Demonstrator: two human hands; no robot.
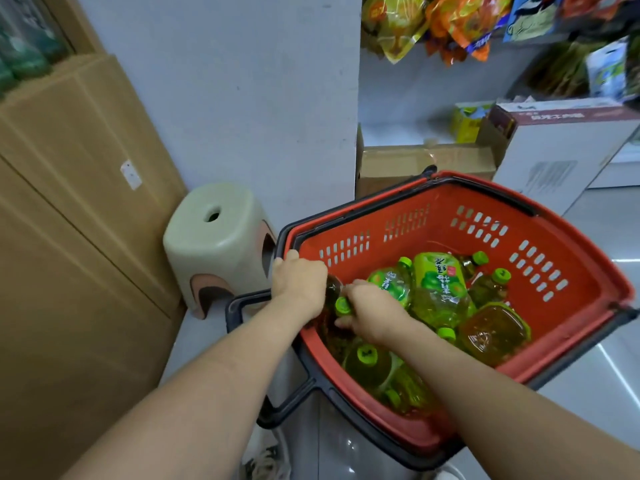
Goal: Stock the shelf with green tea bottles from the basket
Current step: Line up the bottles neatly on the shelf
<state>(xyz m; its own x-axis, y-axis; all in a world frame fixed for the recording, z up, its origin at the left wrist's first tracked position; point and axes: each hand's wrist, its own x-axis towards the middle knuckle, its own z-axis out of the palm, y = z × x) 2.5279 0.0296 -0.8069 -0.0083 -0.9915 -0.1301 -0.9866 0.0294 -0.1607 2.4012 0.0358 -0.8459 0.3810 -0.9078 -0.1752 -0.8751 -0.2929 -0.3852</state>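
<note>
A red plastic basket (571, 271) with a black rim stands on the floor and holds several green tea bottles (440, 282) with lime-green caps, lying at odd angles. My left hand (299, 282) is closed around the upper part of a bottle at the basket's left wall. My right hand (372, 306) grips the neck of a bottle with a green cap (343, 305) just beside it. Whether both hands hold the same bottle is unclear, as they hide its body. No shelf for the tea is recognisable.
A beige plastic stool (218, 237) stands left of the basket against the grey wall. Tall cardboard boxes (76, 209) fill the left side. Behind the basket lie an open carton (426, 164) and a white box (561, 150). Snack bags (450, 26) hang above.
</note>
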